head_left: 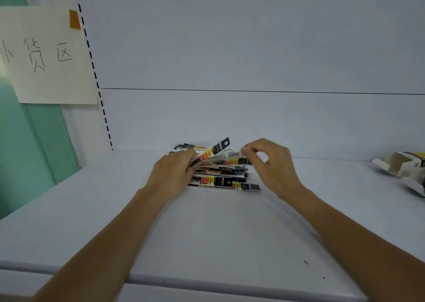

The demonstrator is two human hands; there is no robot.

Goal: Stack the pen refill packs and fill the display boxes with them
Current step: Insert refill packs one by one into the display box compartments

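Observation:
Several long black, yellow and white pen refill packs [220, 182] lie in a loose pile at the middle of a white shelf [207, 232]. My left hand [172, 172] grips a few of the packs at their left end, and one pack [213, 152] tilts up to the right out of that hand. My right hand [269, 161] pinches the right end of another pack [230, 156] just above the pile. An open white and yellow display box [404, 167] lies on its side at the far right edge of the shelf.
The shelf's white back panel [253, 60] rises right behind the pile. A slotted upright [96, 76] and a paper sign [46, 53] with handwriting are at the left, beside a green wall [34, 140]. The shelf's front lip [207, 285] runs below my forearms.

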